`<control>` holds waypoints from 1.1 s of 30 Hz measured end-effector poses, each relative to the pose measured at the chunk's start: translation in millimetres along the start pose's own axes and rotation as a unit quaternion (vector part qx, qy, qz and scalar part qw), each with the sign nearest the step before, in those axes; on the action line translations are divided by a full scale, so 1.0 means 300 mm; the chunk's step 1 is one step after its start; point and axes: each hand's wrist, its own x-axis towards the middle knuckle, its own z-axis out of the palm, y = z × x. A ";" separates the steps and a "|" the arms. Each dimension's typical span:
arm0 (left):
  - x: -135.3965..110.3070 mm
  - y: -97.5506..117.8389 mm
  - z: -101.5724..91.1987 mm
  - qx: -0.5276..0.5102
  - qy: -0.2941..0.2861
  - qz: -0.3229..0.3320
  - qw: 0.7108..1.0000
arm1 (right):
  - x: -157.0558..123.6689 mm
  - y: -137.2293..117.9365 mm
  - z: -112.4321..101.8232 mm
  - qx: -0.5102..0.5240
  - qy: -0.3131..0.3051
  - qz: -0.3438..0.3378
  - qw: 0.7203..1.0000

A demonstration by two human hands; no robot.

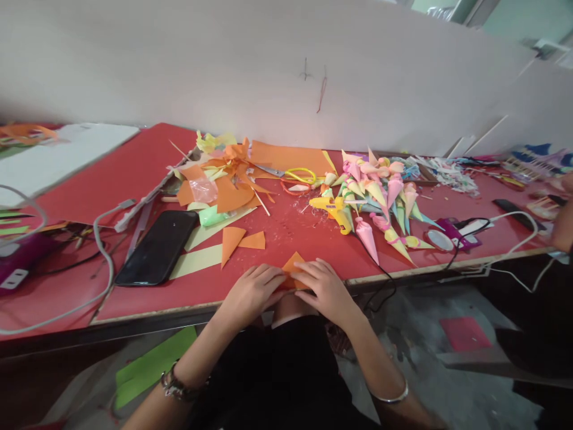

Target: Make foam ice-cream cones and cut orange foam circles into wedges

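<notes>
Between my two hands, at the front edge of the red table, is a piece of orange paper [293, 263] with a pointed top. My left hand [257, 289] grips its left side, fingers closed against it. On the right side my right hand [324, 291] holds the same paper with bent fingers. Just beyond my left hand lie an orange paper cone shape [231, 242] and a smaller orange scrap [253, 240]. A yellow glue gun [333, 210] rests past my right hand, beside a pile of pastel paper cones [373, 185].
A black phone [157, 248] lies to the left, near a grey cable [104, 251]. Farther back are orange paper scraps [237, 194] and yellow-handled scissors [301, 175]. A roll of tape [440, 240] sits to the right. Another person's arm [563, 221] shows at the right edge.
</notes>
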 end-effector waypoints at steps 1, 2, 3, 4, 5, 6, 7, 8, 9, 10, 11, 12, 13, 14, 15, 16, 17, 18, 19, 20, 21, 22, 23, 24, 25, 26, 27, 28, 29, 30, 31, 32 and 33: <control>-0.003 0.003 0.001 -0.001 0.006 -0.017 1.000 | 0.003 0.004 -0.001 0.008 0.003 -0.002 1.000; -0.005 0.007 0.002 -0.003 0.009 -0.037 0.999 | 0.006 0.007 -0.003 0.014 0.008 -0.003 1.000; -0.006 0.011 0.003 -0.005 0.008 -0.057 0.998 | 0.009 0.009 -0.006 0.019 0.011 -0.002 1.000; -0.006 0.015 0.004 -0.007 0.004 -0.076 0.997 | 0.012 0.011 -0.011 0.022 0.012 -0.002 1.000; -0.006 0.019 0.004 -0.007 0.000 -0.089 0.996 | 0.015 0.011 -0.016 0.024 0.010 -0.002 1.000; -0.006 0.022 0.004 -0.006 -0.004 -0.097 0.995 | 0.016 0.011 -0.020 0.025 0.004 -0.002 1.000; -0.007 0.024 0.004 -0.002 -0.006 -0.101 0.995 | 0.017 0.011 -0.025 0.024 -0.005 -0.005 1.000; -0.007 0.025 0.003 0.004 -0.006 -0.100 0.995 | 0.016 0.011 -0.027 0.023 -0.015 -0.008 1.000; -0.008 0.026 0.002 0.011 -0.005 -0.098 0.995 | 0.015 0.011 -0.029 0.024 -0.023 -0.010 0.999; -0.009 0.026 0.002 0.019 -0.004 -0.095 0.995 | 0.013 0.012 -0.028 0.027 -0.025 -0.011 0.999; -0.010 0.027 0.001 0.026 -0.002 -0.093 0.995 | 0.010 0.014 -0.027 0.033 -0.022 -0.010 0.999; -0.010 0.027 0.000 0.030 -0.001 -0.094 0.995 | 0.009 0.016 -0.025 0.044 -0.014 -0.007 0.999; -0.010 0.028 -0.001 0.030 0.000 -0.096 0.995 | 0.008 0.019 -0.022 0.057 -0.003 -0.003 0.998; -0.009 0.029 -0.002 0.027 0.002 -0.100 0.995 | 0.008 0.021 -0.020 0.070 0.008 0.000 0.998; -0.007 0.030 -0.002 0.023 0.004 -0.106 0.994 | 0.009 0.022 -0.019 0.081 0.017 0.002 0.997; -0.005 0.032 -0.002 0.019 0.007 -0.115 0.993 | 0.011 0.023 -0.018 0.090 0.023 0.003 0.996; -0.002 0.033 -0.002 0.014 0.010 -0.123 0.992 | 0.015 0.023 -0.017 0.097 0.028 0.004 0.995; 0.001 0.034 -0.001 0.011 0.012 -0.132 0.991 | 0.019 0.022 -0.017 0.101 0.033 0.007 0.994; 0.003 0.034 0.000 0.008 0.014 -0.139 0.990 | 0.024 0.020 -0.015 0.104 0.037 0.013 0.994; 0.005 0.034 0.002 0.005 0.016 -0.143 0.990 | 0.029 0.018 -0.014 0.106 0.043 0.023 0.993; 0.006 0.033 0.004 0.001 0.018 -0.145 0.989 | 0.034 0.016 -0.011 0.108 0.050 0.034 0.992; 0.007 0.031 0.006 -0.004 0.019 -0.145 0.989 | 0.039 0.014 -0.008 0.109 0.056 0.046 0.991; 0.007 0.029 0.008 -0.008 0.022 -0.144 0.989 | 0.044 0.013 -0.005 0.111 0.061 0.058 0.990; 0.006 0.026 0.010 -0.013 0.026 -0.143 0.989 | 0.048 0.012 -0.001 0.113 0.066 0.066 0.989; 0.005 0.024 0.011 -0.017 0.030 -0.143 0.989 | 0.052 0.012 0.003 0.115 0.069 0.074 0.988; 0.004 0.022 0.013 -0.022 0.035 -0.143 0.989 | 0.055 0.013 0.006 0.116 0.072 0.079 0.987; 0.004 0.020 0.014 -0.027 0.040 -0.145 0.988 | 0.058 0.014 0.010 0.116 0.077 0.083 0.987; 0.003 0.019 0.015 -0.030 0.044 -0.147 0.988 | 0.061 0.016 0.014 0.116 0.082 0.088 0.986; 0.003 0.019 0.016 -0.031 0.048 -0.151 0.987 | 0.064 0.018 0.018 0.116 0.087 0.092 0.985; 0.004 0.019 0.017 -0.031 0.051 -0.156 0.986 | 0.066 0.020 0.021 0.114 0.092 0.097 0.984; 0.004 0.021 0.018 -0.029 0.054 -0.162 0.985 | 0.068 0.020 0.025 0.110 0.095 0.103 0.984; 0.005 0.023 0.020 -0.023 0.056 -0.171 0.983 | 0.071 0.021 0.028 0.106 0.096 0.108 0.984; 0.005 0.025 0.020 -0.016 0.059 -0.179 0.982 | 0.073 0.020 0.031 0.099 0.096 0.114 0.984</control>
